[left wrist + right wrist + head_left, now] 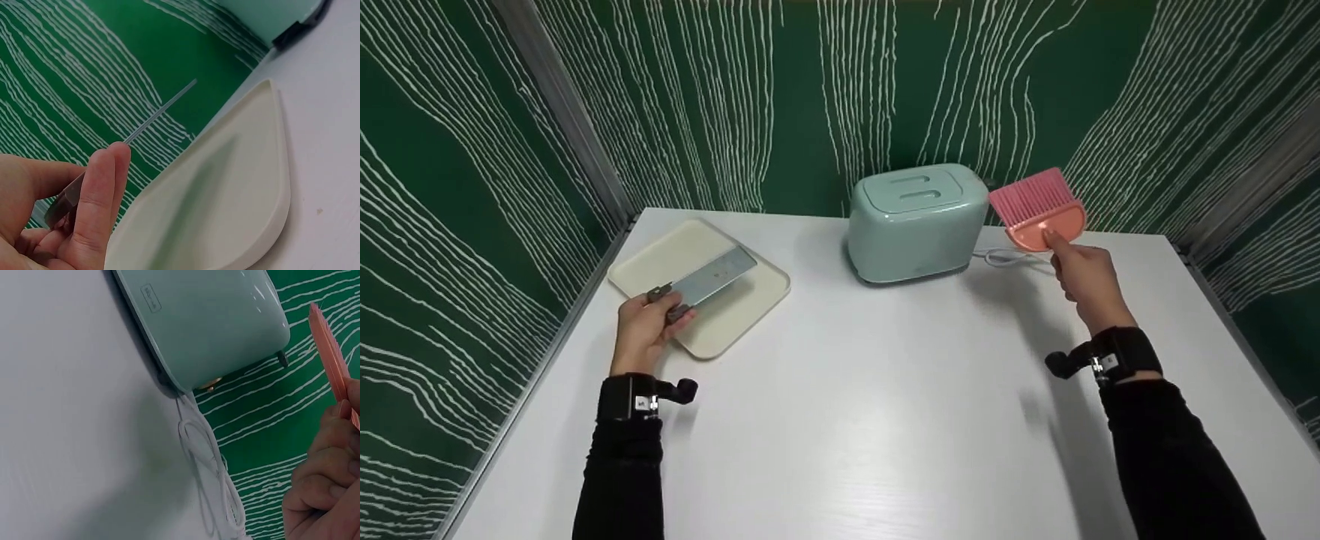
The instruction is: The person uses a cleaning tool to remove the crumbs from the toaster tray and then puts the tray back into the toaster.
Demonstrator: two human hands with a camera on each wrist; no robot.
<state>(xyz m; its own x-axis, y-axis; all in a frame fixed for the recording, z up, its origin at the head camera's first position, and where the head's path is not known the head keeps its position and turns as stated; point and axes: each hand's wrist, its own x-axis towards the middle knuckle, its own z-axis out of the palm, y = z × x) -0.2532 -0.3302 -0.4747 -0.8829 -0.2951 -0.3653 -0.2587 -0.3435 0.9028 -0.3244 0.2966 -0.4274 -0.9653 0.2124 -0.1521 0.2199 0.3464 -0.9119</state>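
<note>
My left hand pinches a thin metal crumb tray by its dark end and holds it tilted above a cream tray. In the left wrist view the crumb tray appears nearly edge-on, with fingers partly covering its dark end. On the right, my right hand grips a small brush by its orange handle, thumb on the flat face, pink bristles pointing up and left. The right wrist view shows the brush from the side. Between the hands stands a mint-green toaster, its top slots covered.
A coiled white cord lies behind the toaster on its right. Everything stands on a white table. Green walls with white wavy lines rise behind and at both sides. A metal frame post borders the back left.
</note>
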